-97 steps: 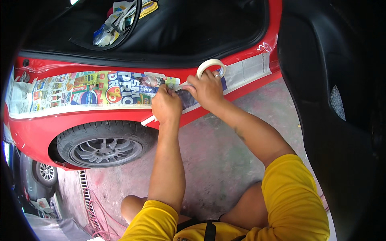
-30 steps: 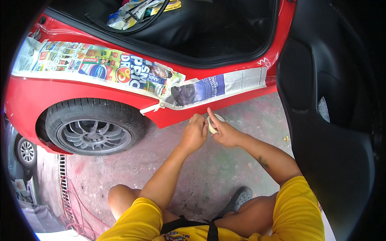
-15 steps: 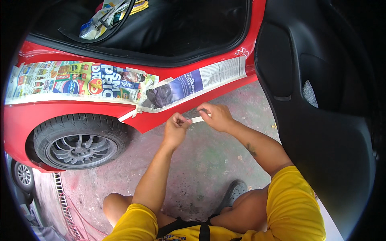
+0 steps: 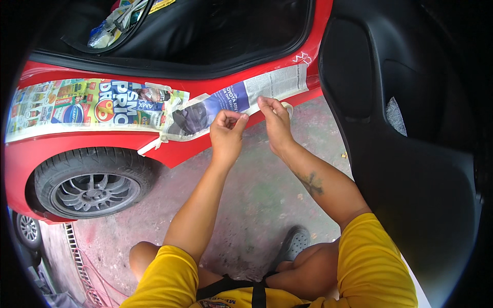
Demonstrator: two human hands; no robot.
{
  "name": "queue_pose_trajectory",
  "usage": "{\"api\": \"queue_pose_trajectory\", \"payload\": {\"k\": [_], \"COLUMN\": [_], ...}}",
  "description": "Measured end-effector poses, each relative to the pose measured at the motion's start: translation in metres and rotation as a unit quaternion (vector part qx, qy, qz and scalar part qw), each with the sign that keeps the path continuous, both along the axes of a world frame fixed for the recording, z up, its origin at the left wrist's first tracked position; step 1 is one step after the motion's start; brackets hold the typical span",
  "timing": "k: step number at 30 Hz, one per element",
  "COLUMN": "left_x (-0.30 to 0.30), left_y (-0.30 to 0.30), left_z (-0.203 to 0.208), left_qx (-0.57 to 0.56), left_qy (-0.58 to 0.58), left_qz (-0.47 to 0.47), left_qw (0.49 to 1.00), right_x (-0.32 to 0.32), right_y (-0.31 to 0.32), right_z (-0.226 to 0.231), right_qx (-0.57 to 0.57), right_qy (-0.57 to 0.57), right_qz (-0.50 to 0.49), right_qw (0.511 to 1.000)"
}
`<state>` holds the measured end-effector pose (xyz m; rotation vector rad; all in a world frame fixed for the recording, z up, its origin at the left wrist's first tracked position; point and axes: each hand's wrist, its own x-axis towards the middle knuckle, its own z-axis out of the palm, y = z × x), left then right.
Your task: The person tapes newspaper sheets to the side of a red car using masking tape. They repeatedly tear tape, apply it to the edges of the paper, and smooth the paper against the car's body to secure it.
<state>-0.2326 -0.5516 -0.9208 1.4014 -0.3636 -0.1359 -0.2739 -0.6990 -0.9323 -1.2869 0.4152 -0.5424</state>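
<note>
Sheets of newspaper cover the red car's sill and the top of its rear fender, edged with pale masking tape. My left hand is closed in a pinch just off the lower edge of the paper. What lies between its fingertips is hard to see; a pale strip ran from there to the other hand a moment ago. To its right, my right hand is closed around a roll of masking tape, whose rim shows beyond the fingers. Both hands are in front of the red sill panel.
The car's dark door stands wide at the right. A rear wheel is at the left. Papers and bags lie inside the black cabin. A floor grate and a pink hose are at lower left.
Both hands have risen toward the papered sill, and the tape roll now shows behind the right fingers. The pale strip between the hands is no longer distinct. The view has shifted slightly.
</note>
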Motion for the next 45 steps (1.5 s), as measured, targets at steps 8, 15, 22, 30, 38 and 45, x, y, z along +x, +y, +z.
{"api": "queue_pose_trajectory", "payload": {"k": [8, 15, 22, 30, 38, 45], "left_x": [0.018, 0.055, 0.065, 0.068, 0.067, 0.067], "left_y": [-0.048, -0.063, -0.081, -0.078, -0.072, -0.073], "left_z": [0.008, 0.0, 0.022, 0.003, 0.002, 0.0], "left_qx": [0.126, 0.436, 0.599, 0.625, 0.624, 0.618], "left_qy": [-0.187, -0.526, -0.451, -0.482, -0.485, -0.491], "left_qz": [0.096, 0.02, -0.063, -0.045, -0.059, -0.05], "left_qw": [0.969, 0.73, 0.658, 0.612, 0.61, 0.612], "right_x": [0.021, 0.1, 0.118, 0.106, 0.113, 0.107], "right_y": [-0.024, -0.089, -0.124, -0.114, -0.099, -0.094], "right_z": [-0.013, -0.024, -0.027, -0.023, -0.026, -0.02], "right_qx": [-0.12, -0.265, -0.249, -0.266, -0.505, -0.502], "right_qy": [0.019, -0.02, 0.123, 0.023, 0.109, 0.104], "right_qz": [-0.118, -0.332, -0.297, -0.21, -0.283, -0.268], "right_qw": [0.986, 0.905, 0.914, 0.94, 0.808, 0.815]}}
